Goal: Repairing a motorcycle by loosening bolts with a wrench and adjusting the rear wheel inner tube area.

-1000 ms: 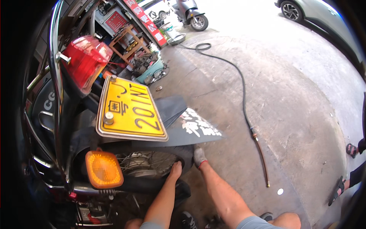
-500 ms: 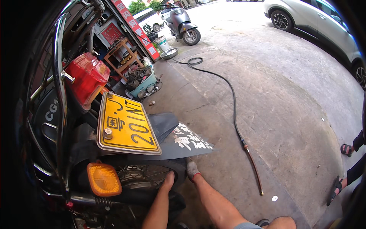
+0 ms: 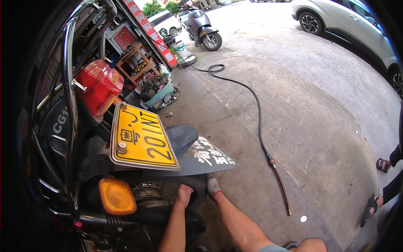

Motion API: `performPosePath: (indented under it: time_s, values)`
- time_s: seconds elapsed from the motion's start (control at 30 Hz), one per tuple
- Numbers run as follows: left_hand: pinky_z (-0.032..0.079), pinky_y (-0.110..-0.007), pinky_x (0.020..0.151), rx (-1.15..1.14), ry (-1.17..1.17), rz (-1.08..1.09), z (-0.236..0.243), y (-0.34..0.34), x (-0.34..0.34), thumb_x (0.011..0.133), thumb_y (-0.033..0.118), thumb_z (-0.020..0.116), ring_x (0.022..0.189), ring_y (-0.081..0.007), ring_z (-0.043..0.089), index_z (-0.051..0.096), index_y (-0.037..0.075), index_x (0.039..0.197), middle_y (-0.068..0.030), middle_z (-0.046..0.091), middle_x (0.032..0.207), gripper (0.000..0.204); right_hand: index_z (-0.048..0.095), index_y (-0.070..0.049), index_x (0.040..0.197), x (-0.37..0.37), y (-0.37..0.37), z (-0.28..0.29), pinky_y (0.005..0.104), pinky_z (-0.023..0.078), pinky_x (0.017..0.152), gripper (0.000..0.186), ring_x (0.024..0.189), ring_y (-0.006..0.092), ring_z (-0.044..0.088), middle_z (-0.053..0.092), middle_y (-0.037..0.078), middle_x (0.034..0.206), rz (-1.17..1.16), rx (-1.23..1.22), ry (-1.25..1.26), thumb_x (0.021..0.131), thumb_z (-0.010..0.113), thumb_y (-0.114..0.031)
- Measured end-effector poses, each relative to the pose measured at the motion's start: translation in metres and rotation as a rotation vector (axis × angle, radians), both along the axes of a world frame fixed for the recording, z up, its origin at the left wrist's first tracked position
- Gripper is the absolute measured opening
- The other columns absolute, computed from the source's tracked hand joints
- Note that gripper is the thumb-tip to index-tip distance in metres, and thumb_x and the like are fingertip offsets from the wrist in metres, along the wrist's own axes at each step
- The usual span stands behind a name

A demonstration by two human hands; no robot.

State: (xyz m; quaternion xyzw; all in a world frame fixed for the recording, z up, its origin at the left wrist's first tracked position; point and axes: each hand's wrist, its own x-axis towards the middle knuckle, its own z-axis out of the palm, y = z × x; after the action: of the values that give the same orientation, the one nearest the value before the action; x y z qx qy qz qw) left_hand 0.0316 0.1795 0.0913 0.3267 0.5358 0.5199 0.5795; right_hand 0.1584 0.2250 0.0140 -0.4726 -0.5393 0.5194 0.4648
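Both my hands are at the rear wheel of a motorcycle, under its dark mudguard (image 3: 191,164). My left hand (image 3: 183,195) is bare and reaches in at the rim beside the wire spokes (image 3: 166,192). Its fingers bend inward toward the rim, and what they hold is hidden. A grey glove covers my right hand (image 3: 213,186), which lies against the outer side of the black tyre (image 3: 199,190); its fingertips are out of sight beneath the mudguard. Above the wheel is a yellow licence plate (image 3: 145,140), with an orange turn signal (image 3: 117,196) to the left.
A black air hose (image 3: 257,113) with a brown end (image 3: 282,191) snakes over the concrete. A red tail light (image 3: 100,88) and chrome rack (image 3: 68,84) rise at left. Farther off are a teal parts bin (image 3: 161,94), a scooter (image 3: 200,27) and a car (image 3: 348,21). Another person's sandalled foot (image 3: 369,210) is at right.
My left hand has shifted slightly up along the rim, and more of its back shows. My right hand stays against the tyre. The whole view has moved slightly.
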Motion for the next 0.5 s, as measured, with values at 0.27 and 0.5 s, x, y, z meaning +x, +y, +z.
performPosePath:
  time_s: [0.27, 0.5]
  values:
    - [0.034, -0.043, 0.1, 0.235, -0.2, -0.077, 0.051, -0.005, 0.012, 0.092, 0.029, 0.03, 0.117, -0.0259, 0.046, 0.044, 0.006, 0.125, -0.01, 0.048, 0.128, 0.042, 0.05, -0.004, 0.121, -0.007, 0.0, -0.005, 0.0374, 0.038, 0.093, 0.037, 0.116, 0.0334, 0.046, 0.051, 0.02, 0.122, 0.021, 0.073, -0.092, 0.091, 0.031, -0.016]
    - [0.037, -0.044, 0.095, 0.354, -0.348, -0.023, 0.066, -0.008, -0.002, 0.09, 0.03, 0.032, 0.106, -0.0249, 0.053, 0.054, 0.012, 0.11, -0.0055, 0.058, 0.113, 0.035, 0.049, -0.004, 0.122, -0.014, 0.001, -0.012, 0.037, 0.039, 0.093, 0.036, 0.115, 0.0314, 0.047, 0.052, 0.02, 0.121, 0.059, 0.114, -0.187, 0.09, 0.033, -0.009]
